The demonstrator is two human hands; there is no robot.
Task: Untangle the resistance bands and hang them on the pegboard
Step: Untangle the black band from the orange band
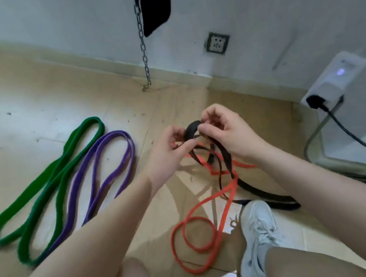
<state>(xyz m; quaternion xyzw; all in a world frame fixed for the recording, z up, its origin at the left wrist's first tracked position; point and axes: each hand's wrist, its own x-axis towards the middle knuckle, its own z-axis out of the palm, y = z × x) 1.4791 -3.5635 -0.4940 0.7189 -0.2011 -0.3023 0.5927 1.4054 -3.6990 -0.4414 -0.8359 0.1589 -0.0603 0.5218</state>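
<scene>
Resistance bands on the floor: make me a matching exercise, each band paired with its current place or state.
Things:
1. green band
2. purple band
3. black band
4. orange band

States:
A. pinched in the left hand and right hand
B. lying farthest left
C. twisted with the black one, trailing beside the shoe
D. lying loose just right of the green one

Pairs: 1-B, 2-D, 3-A, 4-C
</scene>
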